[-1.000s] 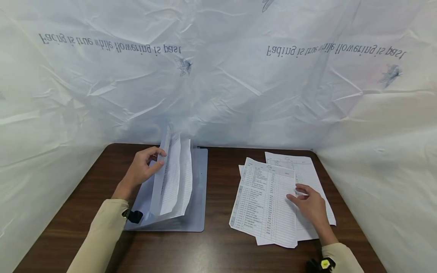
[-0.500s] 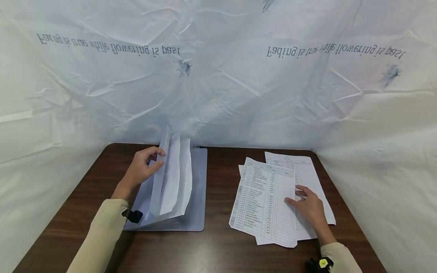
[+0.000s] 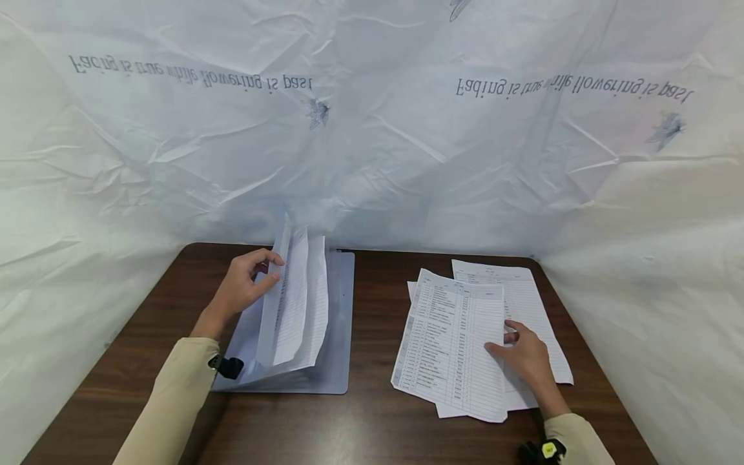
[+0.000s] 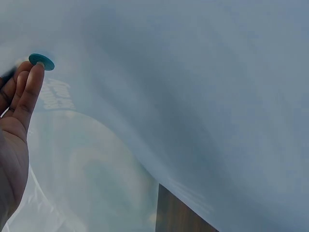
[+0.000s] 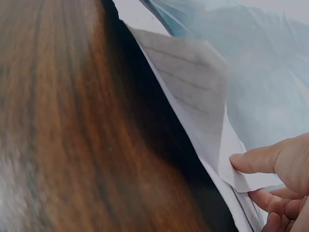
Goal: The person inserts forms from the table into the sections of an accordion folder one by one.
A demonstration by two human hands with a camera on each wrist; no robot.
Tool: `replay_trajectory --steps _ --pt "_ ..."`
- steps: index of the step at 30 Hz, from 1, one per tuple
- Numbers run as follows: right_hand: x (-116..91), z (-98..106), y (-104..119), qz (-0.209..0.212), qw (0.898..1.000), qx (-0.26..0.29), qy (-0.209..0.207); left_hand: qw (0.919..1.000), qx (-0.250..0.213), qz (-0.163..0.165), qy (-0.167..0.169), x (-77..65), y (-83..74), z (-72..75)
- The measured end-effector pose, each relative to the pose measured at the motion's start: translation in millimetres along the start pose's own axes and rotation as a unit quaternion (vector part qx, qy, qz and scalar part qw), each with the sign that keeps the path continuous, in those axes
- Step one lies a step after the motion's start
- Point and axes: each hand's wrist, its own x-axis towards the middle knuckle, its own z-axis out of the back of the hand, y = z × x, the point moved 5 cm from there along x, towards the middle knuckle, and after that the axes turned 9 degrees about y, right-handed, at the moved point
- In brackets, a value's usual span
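My left hand (image 3: 241, 284) holds up the cover of a pale blue plastic folder (image 3: 340, 342), thumb and fingers at its edge. Inside the folder stand curved white sheets (image 3: 293, 310) with printed lines. A teal disc (image 4: 41, 62) sits at the left fingertips in the left wrist view, against the bluish plastic cover (image 4: 203, 96). On the right, my right hand (image 3: 529, 358) pinches the right edge of a printed table sheet (image 3: 444, 349), which overlaps other papers (image 3: 529, 297). The right wrist view has the thumb on top of the raised paper (image 5: 193, 82) and fingers beneath.
Folder and papers lie on a dark brown wooden table (image 3: 372, 387). A whitish plastic curtain (image 3: 383, 142) with printed lettering rises behind the table and along both sides.
My right hand has slid slightly toward me along the sheet's edge, its thumb shifting a little left onto the paper. The left hand and folder stay nearly still.
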Motion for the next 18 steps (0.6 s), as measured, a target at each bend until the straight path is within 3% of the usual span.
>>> replay_trajectory --steps 18 --pt "-22.8 25.6 -3.7 0.032 0.999 0.007 0.038 0.9993 0.018 0.029 -0.012 -21.0 -36.8 -4.0"
